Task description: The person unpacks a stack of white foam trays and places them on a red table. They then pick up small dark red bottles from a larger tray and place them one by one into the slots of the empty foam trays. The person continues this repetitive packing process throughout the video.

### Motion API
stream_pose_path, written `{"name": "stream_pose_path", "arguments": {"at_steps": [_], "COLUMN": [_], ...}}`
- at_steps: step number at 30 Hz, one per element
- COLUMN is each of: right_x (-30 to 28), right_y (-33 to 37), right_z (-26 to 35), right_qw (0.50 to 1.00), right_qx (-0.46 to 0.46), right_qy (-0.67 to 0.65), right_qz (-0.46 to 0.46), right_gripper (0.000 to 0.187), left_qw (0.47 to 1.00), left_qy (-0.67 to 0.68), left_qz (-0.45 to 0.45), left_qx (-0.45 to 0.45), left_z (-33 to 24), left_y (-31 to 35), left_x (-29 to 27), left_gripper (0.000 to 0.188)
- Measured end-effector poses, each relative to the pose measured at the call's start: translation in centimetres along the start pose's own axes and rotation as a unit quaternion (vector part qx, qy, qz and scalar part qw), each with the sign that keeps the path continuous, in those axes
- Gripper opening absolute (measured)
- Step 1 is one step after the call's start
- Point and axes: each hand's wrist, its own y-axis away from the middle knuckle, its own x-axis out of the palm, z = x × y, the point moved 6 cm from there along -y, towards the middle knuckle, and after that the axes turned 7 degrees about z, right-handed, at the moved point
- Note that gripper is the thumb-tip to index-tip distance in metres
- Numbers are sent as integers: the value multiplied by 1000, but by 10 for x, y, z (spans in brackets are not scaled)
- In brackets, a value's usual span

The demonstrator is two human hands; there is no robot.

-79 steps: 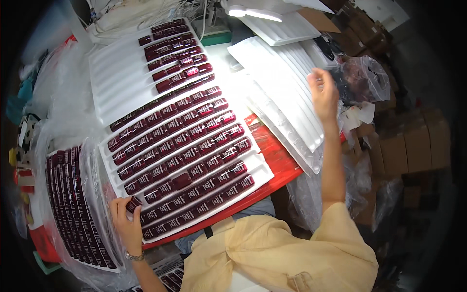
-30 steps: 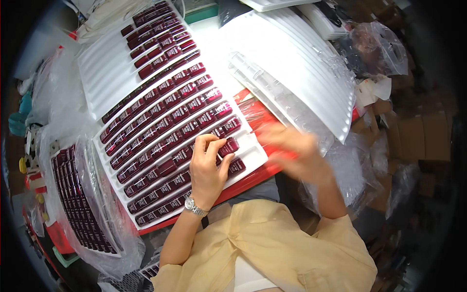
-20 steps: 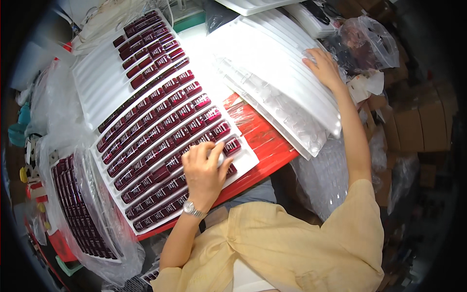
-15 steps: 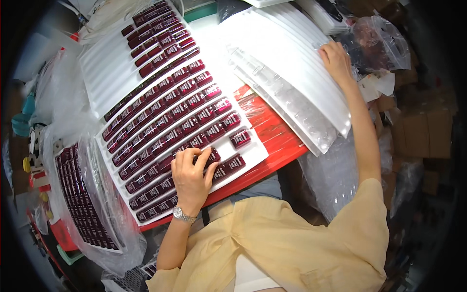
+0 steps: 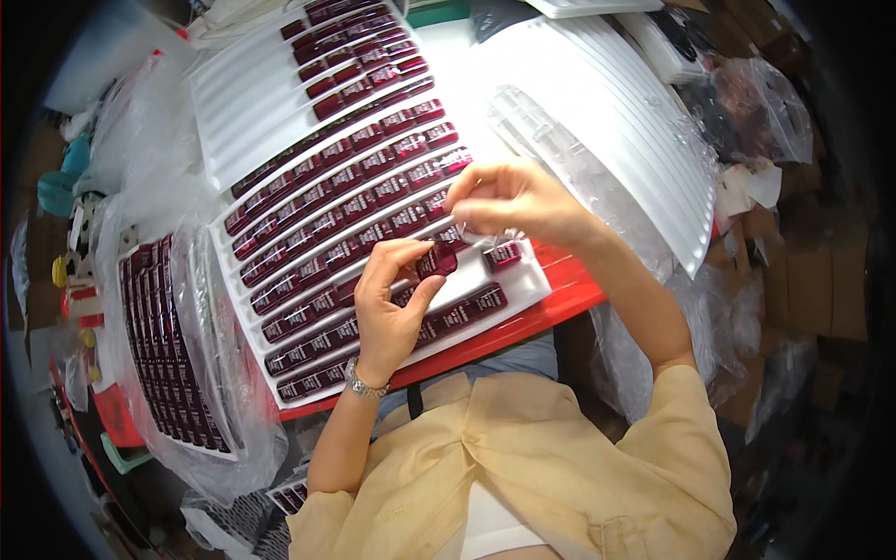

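Note:
A white ribbed tray [image 5: 534, 283] lies tilted on the red table, filled with rows of small glossy dark red block-shaped pieces [image 5: 301, 320] with pale print. My left hand [image 5: 390, 303], a watch on its wrist, grips one dark red piece [image 5: 437, 260] between thumb and fingers just above the lower rows. My right hand [image 5: 523, 201] is close by, up and to the right, its thumb and fingers pinched together. Some clear, thin bits show beneath its fingers, but what it holds is too small to name. Below it, a single dark red piece [image 5: 504, 255] sits at the row's right end.
A second white tray [image 5: 233, 126], partly filled, adjoins at the far side. Stacked white ribbed trays [image 5: 644, 121] and a clear plastic sheet [image 5: 560, 149] lie at the right. Plastic-wrapped dark red pieces [image 5: 173, 345] stand at the left. Cardboard boxes [image 5: 807, 280] are at the far right.
My right hand has come from the white trays at the right over to my left hand. My left hand has lifted a dark red piece from its row. The view has shifted slightly.

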Motion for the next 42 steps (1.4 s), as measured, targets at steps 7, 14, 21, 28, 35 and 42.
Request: {"name": "stream_pose_path", "arguments": {"at_steps": [7, 14, 21, 28, 35, 42], "right_x": [36, -36, -23, 63, 59, -6], "right_y": [-32, 12, 47, 25, 45, 67], "right_z": [1, -16, -21, -25, -23, -36], "right_qw": [900, 957, 974, 952, 913, 910], "right_qx": [-2, -35, -72, -149, -198, -162], "right_qy": [430, -164, -44, 96, 294, -235], "right_qz": [-66, -235, -209, -248, -201, -299], "right_gripper": [35, 41, 28, 30, 46, 22], "left_qw": [999, 937, 887, 996, 986, 920], "left_qy": [1, -340, -461, -78, -161, -389], "left_qz": [27, 18, -3, -34, -52, -6], "left_qx": [36, 81, 26, -17, 4, 43], "left_z": [-3, -10, -11, -13, -7, -8], "left_y": [3, 2, 32, 34, 37, 22], "left_x": [-7, 28, -2, 0, -6, 15], "left_gripper": [35, 33, 42, 33, 33, 38]}}
